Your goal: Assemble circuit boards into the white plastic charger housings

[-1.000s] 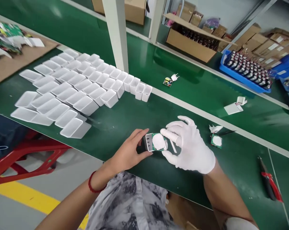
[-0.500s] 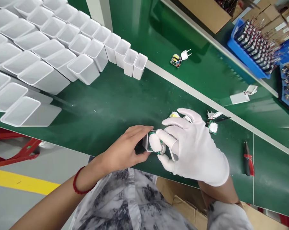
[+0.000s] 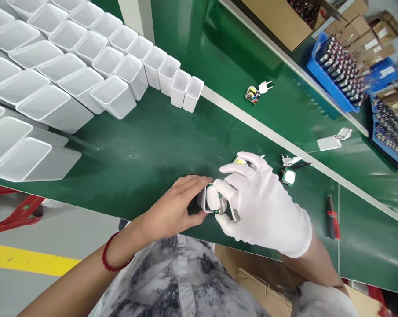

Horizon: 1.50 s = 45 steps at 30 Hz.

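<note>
My bare left hand (image 3: 175,204) grips a white plastic case (image 3: 202,200) near the bench's front edge, fingers above and thumb below. At the case's open end sits a circuit board (image 3: 214,198) with a round white pad on it, partly inside. My gloved right hand (image 3: 264,204) pinches the board's right side between thumb and fingers; a white plastic piece shows under its palm. Partly hidden behind the right fingers lies another board with a yellow part (image 3: 240,161). Right of the glove lies a board with a round white pad (image 3: 289,176), its plug beside it.
Rows of white cases (image 3: 70,70) stand at the left. Long-nose pliers (image 3: 332,218) with red and black handles lie at the right. A board with a plug (image 3: 253,93) and a flat white piece (image 3: 329,143) lie beyond the pale strip. A blue bin (image 3: 329,83) stands at the back.
The board sits slightly closer into the case, and my right hand has shifted a little left with it. The whole view has moved slightly.
</note>
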### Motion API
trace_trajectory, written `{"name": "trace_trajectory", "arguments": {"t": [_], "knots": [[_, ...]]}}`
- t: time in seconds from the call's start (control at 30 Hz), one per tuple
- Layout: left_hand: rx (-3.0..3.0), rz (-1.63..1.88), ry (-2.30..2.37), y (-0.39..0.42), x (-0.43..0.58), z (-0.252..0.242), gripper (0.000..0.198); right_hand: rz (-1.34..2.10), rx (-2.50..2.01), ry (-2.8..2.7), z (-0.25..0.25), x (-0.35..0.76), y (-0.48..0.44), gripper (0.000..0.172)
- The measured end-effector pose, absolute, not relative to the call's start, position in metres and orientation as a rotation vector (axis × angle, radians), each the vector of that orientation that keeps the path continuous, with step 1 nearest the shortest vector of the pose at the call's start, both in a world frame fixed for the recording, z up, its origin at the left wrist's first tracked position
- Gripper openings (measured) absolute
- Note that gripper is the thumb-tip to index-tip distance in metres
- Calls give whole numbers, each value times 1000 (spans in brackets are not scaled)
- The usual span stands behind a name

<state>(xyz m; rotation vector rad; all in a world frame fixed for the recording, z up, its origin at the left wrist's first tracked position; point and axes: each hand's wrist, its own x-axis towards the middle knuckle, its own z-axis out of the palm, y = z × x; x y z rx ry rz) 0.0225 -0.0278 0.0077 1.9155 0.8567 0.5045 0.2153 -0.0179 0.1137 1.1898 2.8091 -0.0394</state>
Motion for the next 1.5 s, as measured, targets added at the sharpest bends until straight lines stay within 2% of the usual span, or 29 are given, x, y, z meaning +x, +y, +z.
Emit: {"name": "trace_trajectory", "arguments": {"t": [0.83,1.23,1.5], "knots": [[1926,492,843,-27,21,5,56,33,1184,2759,118,205,-17,10],[1930,501,831,-26,20,6,57,-75,1197,2741,122,206,-19,14],[1910,476,831,-27,18,5,58,77,1190,2759,117,206,-25,16]]}}
